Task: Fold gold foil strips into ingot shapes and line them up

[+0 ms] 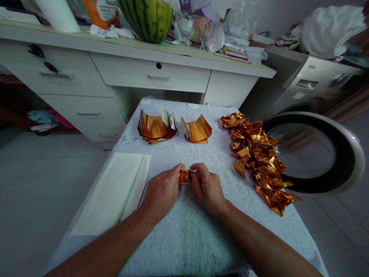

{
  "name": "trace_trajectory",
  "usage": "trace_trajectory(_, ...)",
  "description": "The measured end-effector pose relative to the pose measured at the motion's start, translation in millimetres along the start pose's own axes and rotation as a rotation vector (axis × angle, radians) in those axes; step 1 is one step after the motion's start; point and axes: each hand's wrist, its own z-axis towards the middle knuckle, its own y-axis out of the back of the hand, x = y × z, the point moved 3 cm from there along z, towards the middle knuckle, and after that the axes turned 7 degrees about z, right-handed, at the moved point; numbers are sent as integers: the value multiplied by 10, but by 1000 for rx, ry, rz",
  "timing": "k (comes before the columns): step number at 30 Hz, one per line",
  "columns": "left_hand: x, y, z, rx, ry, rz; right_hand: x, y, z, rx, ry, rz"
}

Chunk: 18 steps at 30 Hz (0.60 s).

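Note:
Between my two hands is a small piece of gold foil paper (pixel 185 176), folded or rolled up. My left hand (pixel 165 188) is closed on its left end, the thumb along the top. With bent fingers, my right hand (pixel 208 189) pinches the right end. Beyond them lie two stacks of curved gold foil sheets, a thicker left stack (pixel 155 127) and a thinner right stack (pixel 198 130). To the right is a long heap of folded gold foil pieces (pixel 255 154). Pale paper sheets (pixel 109 192) lie flat left of my left hand.
A light cloth (pixel 230 246) covers the table. Behind it stands a white desk (pixel 150 79) with drawers, bearing a watermelon (pixel 147 19), a paper roll (pixel 57 15) and plastic bags. At the right, a washing machine's round door (pixel 350 154) hangs open beside the table.

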Motion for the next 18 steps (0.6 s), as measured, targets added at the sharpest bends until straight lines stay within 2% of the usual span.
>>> trace_trajectory(3,14,12,-1,-29,0,-15,-1,-8,5,28,21,-9)
trace_trajectory(9,-12,79,-5,-78,-28,-160,-32,-1,11,7,-5,-9)
trace_trajectory(15,-30,86,-14,-83,-20,-122,-32,-16,4,19,10,-28)
trace_trajectory(18,-35,71,-11,-72,0,-92,-35,-6,8,-20,-22,-37)
